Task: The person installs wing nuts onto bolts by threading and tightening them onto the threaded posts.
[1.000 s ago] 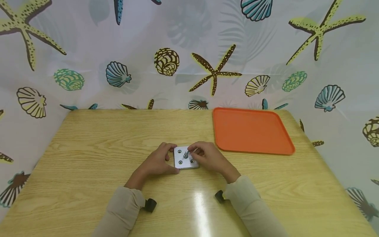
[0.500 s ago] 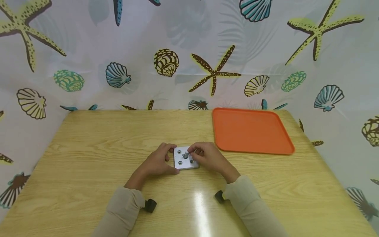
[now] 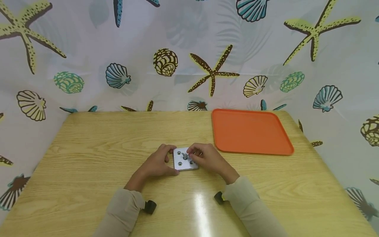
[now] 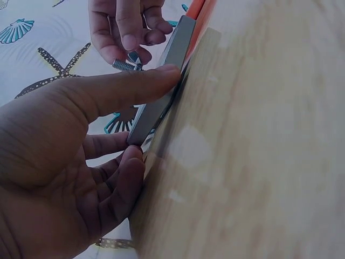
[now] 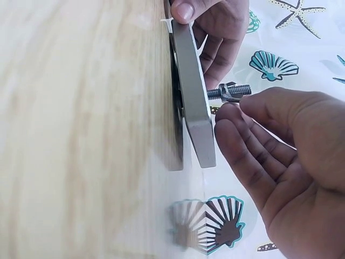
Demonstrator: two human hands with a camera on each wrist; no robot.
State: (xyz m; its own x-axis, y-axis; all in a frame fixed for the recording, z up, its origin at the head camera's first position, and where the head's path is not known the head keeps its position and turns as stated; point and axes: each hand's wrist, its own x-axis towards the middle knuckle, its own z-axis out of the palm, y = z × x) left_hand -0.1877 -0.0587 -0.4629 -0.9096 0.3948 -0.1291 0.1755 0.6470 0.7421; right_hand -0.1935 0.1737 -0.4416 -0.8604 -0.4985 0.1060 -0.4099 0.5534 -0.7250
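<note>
A square metal plate (image 3: 186,166) with holes near its corners lies at the middle of the table. From its centre a threaded bolt (image 5: 246,90) stands up, carrying a wing nut (image 5: 228,93) partway along its thread. My left hand (image 3: 158,162) grips the plate from the left, thumb at the near edge and fingers at the far edge. Thumb and forefinger of my right hand (image 3: 208,158) pinch one wing of the nut. In the right wrist view, the bolt's tip sticks out beyond the nut. The left wrist view shows the plate's side edge (image 4: 148,121) close over the tabletop.
An orange tray (image 3: 251,131) lies at the back right of the wooden table (image 3: 97,144). A cloth printed with shells and starfish (image 3: 211,74) hangs behind the table's back edge. Dark blocks (image 3: 150,207) sit at both wrists.
The wings of the nut stand at a slightly different angle, turned by my right fingers. My left hand and the plate keep their place; the head view has shifted a little.
</note>
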